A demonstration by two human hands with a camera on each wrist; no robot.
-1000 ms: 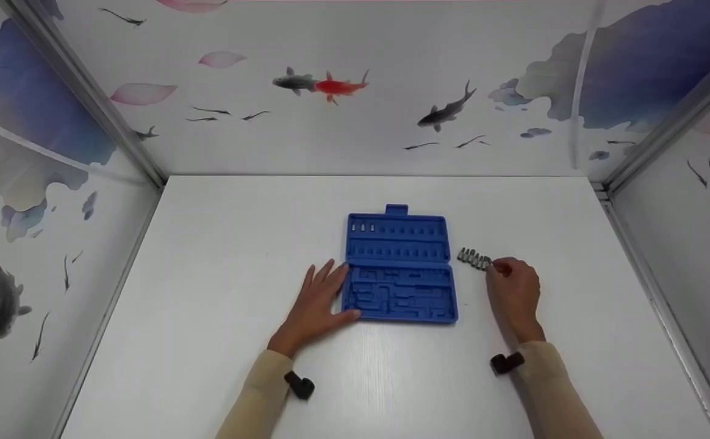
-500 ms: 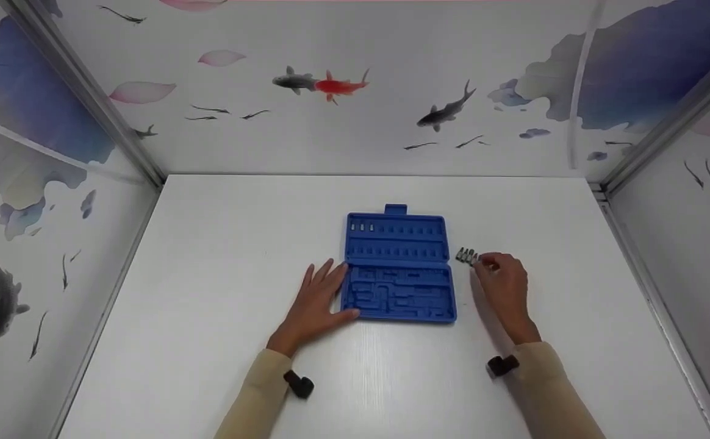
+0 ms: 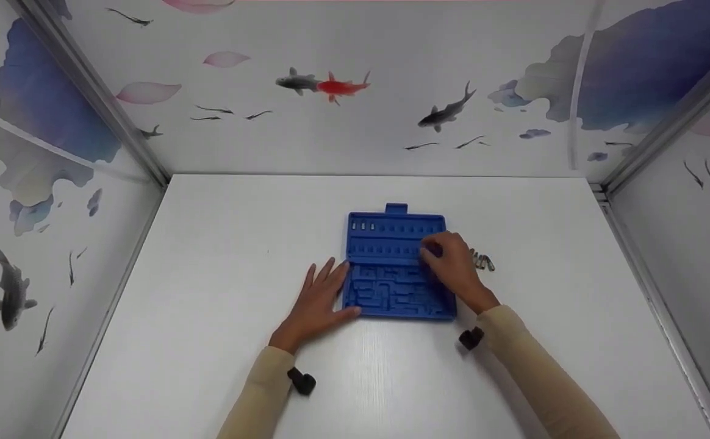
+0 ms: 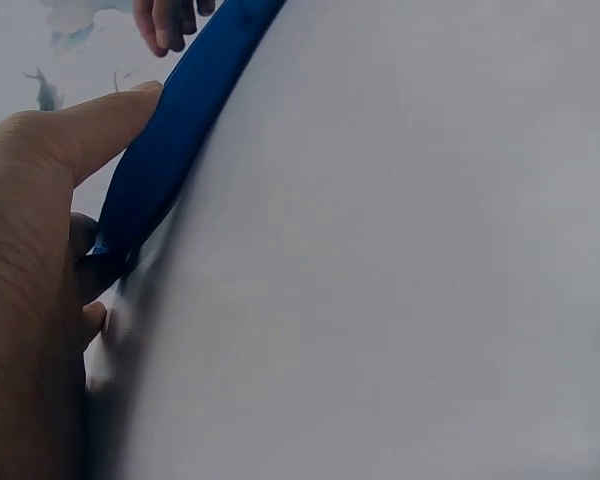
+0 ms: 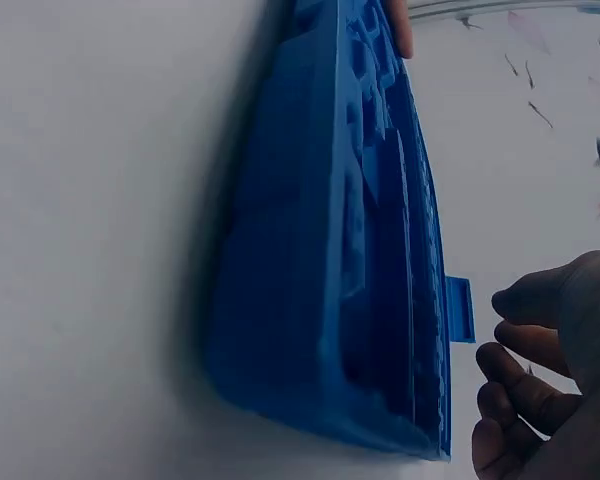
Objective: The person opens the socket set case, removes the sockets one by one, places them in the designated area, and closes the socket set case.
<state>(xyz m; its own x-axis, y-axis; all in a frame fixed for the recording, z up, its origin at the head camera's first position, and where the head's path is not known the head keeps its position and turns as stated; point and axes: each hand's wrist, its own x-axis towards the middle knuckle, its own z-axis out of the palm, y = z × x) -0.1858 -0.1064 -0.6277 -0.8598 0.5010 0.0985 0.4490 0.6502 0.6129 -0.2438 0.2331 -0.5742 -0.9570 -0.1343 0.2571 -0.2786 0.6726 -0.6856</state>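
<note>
Over the blue tray mid-counter, I'm hovering my right hand, fingers curled on something unseen, bits lying at three o'clock, while my flat left hand is bracing its nine-o'clock edge.

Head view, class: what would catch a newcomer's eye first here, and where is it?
The bright blue tool tray stands out at the middle of the white table. The left hand rests at its left edge, while the right hand reaches over its right part. A small row of metal bits lies just right of the tray.
</note>
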